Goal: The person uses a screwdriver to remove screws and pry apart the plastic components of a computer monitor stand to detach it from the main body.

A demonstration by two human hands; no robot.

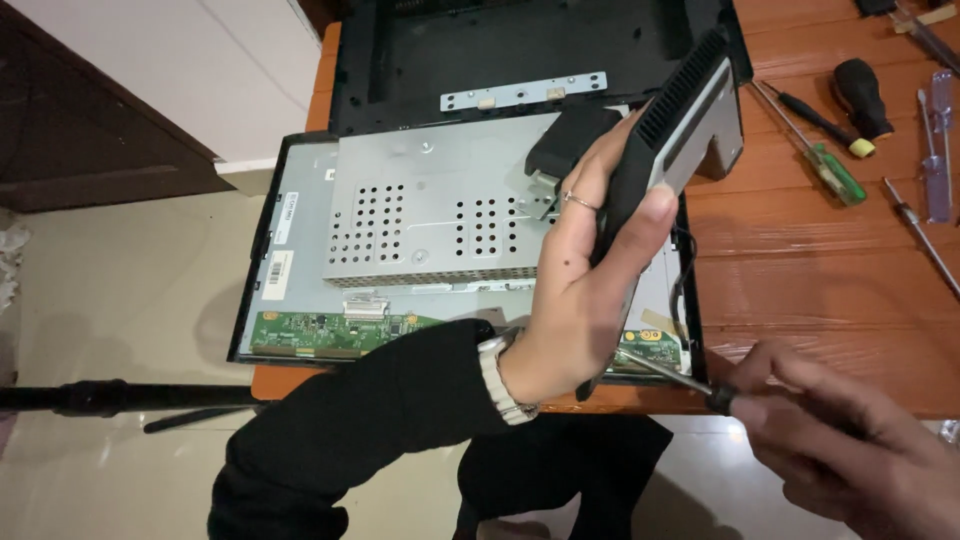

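Observation:
An opened flat monitor (pixel 300 250) lies face down on the orange wooden table (pixel 820 260), with a perforated grey metal shield (pixel 430 210) and a green circuit strip (pixel 330 332) showing. My left hand (pixel 575 290), in a black sleeve with a wristwatch, grips a black and grey vented plastic part (pixel 680 115) and tilts it up over the monitor's right side. My right hand (pixel 850 440) at the lower right holds a screwdriver (pixel 670 375) whose shaft points at the monitor's lower right corner.
The black back cover (pixel 500 45) lies beyond the monitor, with a small metal bracket (pixel 525 92) on it. Several screwdrivers (pixel 835 170) are spread on the table at the upper right. A black rod (pixel 110 397) crosses the floor at the left.

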